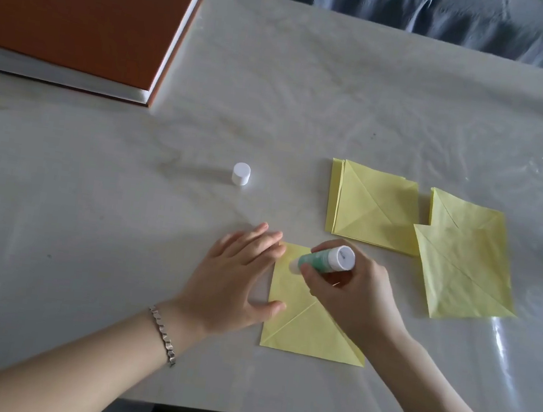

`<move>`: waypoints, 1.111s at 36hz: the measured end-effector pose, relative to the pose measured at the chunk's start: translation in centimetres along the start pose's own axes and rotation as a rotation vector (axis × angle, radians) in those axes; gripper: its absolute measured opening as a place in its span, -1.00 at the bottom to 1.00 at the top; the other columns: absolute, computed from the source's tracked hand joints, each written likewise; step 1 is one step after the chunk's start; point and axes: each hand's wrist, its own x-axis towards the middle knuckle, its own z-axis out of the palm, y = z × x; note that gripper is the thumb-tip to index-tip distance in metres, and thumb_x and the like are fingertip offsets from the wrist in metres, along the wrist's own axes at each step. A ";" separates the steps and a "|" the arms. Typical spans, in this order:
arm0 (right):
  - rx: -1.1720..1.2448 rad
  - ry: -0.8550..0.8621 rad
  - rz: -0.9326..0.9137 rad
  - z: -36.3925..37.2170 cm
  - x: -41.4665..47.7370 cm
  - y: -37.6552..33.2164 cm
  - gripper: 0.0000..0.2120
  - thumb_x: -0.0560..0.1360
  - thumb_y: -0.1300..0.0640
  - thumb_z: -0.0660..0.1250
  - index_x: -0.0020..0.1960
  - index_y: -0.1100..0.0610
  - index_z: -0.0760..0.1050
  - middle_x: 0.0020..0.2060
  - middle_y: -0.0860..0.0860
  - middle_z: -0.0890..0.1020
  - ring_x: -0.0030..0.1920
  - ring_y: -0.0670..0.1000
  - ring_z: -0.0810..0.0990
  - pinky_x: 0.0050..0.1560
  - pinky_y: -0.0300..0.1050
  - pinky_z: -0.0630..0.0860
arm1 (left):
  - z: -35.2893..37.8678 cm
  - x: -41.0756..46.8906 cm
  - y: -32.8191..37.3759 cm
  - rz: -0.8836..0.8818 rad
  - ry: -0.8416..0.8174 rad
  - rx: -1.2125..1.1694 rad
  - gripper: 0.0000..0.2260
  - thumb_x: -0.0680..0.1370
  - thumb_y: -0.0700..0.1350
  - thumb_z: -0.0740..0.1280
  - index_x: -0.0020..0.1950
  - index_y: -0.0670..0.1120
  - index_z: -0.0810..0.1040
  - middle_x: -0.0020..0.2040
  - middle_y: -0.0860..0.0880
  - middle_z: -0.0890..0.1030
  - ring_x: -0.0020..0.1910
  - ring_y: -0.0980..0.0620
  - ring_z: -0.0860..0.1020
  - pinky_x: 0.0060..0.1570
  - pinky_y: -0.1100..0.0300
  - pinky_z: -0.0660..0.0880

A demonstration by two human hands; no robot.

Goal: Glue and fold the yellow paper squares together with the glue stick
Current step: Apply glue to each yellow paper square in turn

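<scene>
item 1: working yellow paper square [302, 331]. lies flat on the table [313, 90] near the front edge, right of centre, with diagonal creases showing.

item 2: glue stick [325, 260]. green body with a white base, uncapped and tilted, its tip down on the upper left part of the working square.

item 3: right hand [353, 296]. fingers and thumb curled round the glue stick, gripping it; the hand covers the right side of the square.

item 4: left hand [233, 277]. fingers straight and spread, palm down. fingertips and thumb touch the square's left edge, and the hand holds nothing. bracelet [163, 335] on the wrist.

item 5: white cap [241, 174]. stands upright on the table, well apart from the stick, behind and to the left of the left hand.

item 6: stack of yellow squares [373, 209]. behind the right hand, edges slightly fanned.

item 7: two overlapping yellow squares [462, 269]. just right of the stack, the nearer one touching its corner.

item 8: orange book [82, 8]. closed, at the far left corner.

item 9: grey-blue cloth [426, 12]. beyond the far table edge.
</scene>
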 end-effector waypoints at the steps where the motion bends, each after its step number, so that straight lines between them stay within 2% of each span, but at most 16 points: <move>1: -0.028 0.003 -0.007 0.2 0.1 0.0 -0.89 0.32 0.12 0.45 -0.22 0.04 0.52 -0.44 -0.04 0.58 -0.39 -0.08 0.51 -0.38 -0.32 0.40 | 0.0 0.0 0.0 0.001 -0.003 0.001 -0.41 0.35 0.26 0.25 0.27 -0.05 0.41 0.36 0.00 0.44 0.40 0.03 0.29 0.27 0.03 0.23; 6: -0.128 -0.002 -0.044 1.2 0.7 -0.3 -0.84 0.32 0.11 0.42 -0.22 0.16 0.48 -0.41 0.07 0.58 -0.36 0.03 0.46 -0.33 -0.10 0.43 | -0.2 -0.1 0.0 -0.015 -0.026 0.035 -0.34 0.30 0.32 0.24 0.25 -0.08 0.49 0.36 0.01 0.44 0.42 0.01 0.26 0.31 -0.03 0.15; 9: -0.163 0.000 -0.053 1.7 0.9 -0.5 -0.81 0.33 0.10 0.40 -0.25 0.17 0.42 -0.43 0.10 0.56 -0.39 0.07 0.45 -0.36 -0.03 0.43 | -0.2 -0.1 0.0 -0.040 -0.038 0.035 -0.30 0.27 0.36 0.23 0.25 -0.06 0.49 0.37 0.00 0.43 0.43 0.01 0.23 0.34 -0.04 0.12; 13: -0.171 -0.036 -0.058 1.7 0.6 -0.4 -0.82 0.31 0.09 0.42 -0.28 0.11 0.42 -0.47 0.02 0.54 -0.42 0.03 0.45 -0.40 -0.05 0.43 | -0.1 -0.2 -0.2 -0.043 -0.065 0.056 -0.26 0.27 0.39 0.21 0.30 -0.04 0.43 0.40 -0.03 0.39 0.44 -0.01 0.21 0.36 -0.04 0.08; 17: -0.190 -0.167 -0.070 1.2 -0.4 0.2 -0.79 0.27 0.08 0.42 -0.32 0.03 0.37 -0.48 -0.02 0.50 -0.42 -0.01 0.41 -0.43 -0.08 0.39 | 0.0 -0.2 -0.2 -0.036 -0.081 0.071 -0.22 0.28 0.42 0.20 0.35 -0.05 0.39 0.42 -0.04 0.37 0.44 -0.01 0.20 0.34 -0.07 0.11; 20: -0.218 -0.228 -0.106 1.1 -0.8 0.3 -0.77 0.28 0.06 0.41 -0.31 0.05 0.34 -0.48 0.00 0.48 -0.44 -0.02 0.37 -0.46 -0.11 0.35 | -0.1 -0.1 -0.3 -0.027 -0.106 0.103 -0.17 0.27 0.45 0.17 0.35 -0.07 0.41 0.43 -0.04 0.35 0.44 -0.01 0.20 0.33 -0.08 0.12; 24: -0.221 -0.196 -0.144 1.2 0.3 -0.2 -0.78 0.30 0.07 0.40 -0.30 0.13 0.36 -0.48 0.06 0.48 -0.39 0.07 0.37 -0.45 -0.05 0.34 | -0.3 -0.1 -0.2 -0.026 -0.104 0.079 -0.16 0.24 0.45 0.18 0.34 -0.08 0.43 0.43 -0.04 0.35 0.45 -0.01 0.19 0.36 -0.05 0.07; 32: -0.192 -0.099 -0.081 1.5 2.1 -0.5 -0.75 0.28 0.03 0.39 -0.30 0.10 0.33 -0.46 0.06 0.49 -0.40 0.09 0.39 -0.43 0.00 0.41 | -0.3 -0.2 -0.2 -0.039 -0.112 0.064 -0.17 0.22 0.44 0.24 0.31 -0.09 0.46 0.41 -0.03 0.38 0.45 -0.02 0.22 0.38 -0.06 0.09; 38: -0.215 -0.216 -0.175 1.3 1.1 0.0 -0.73 0.29 0.03 0.38 -0.32 0.09 0.30 -0.55 -0.04 0.38 -0.45 0.02 0.33 -0.47 -0.06 0.31 | -0.5 -0.1 -0.2 -0.023 -0.111 0.073 -0.17 0.25 0.43 0.24 0.34 -0.09 0.43 0.43 -0.04 0.36 0.45 -0.02 0.21 0.38 -0.05 0.08; 40: -0.236 -0.274 -0.221 1.4 0.4 0.3 -0.70 0.25 -0.08 0.31 -0.31 0.12 0.31 -0.51 0.01 0.42 -0.41 0.04 0.33 -0.48 -0.12 0.26 | -0.5 -0.1 -0.2 -0.004 -0.099 0.078 -0.18 0.26 0.39 0.24 0.35 -0.11 0.44 0.42 -0.06 0.36 0.44 -0.04 0.23 0.37 -0.07 0.11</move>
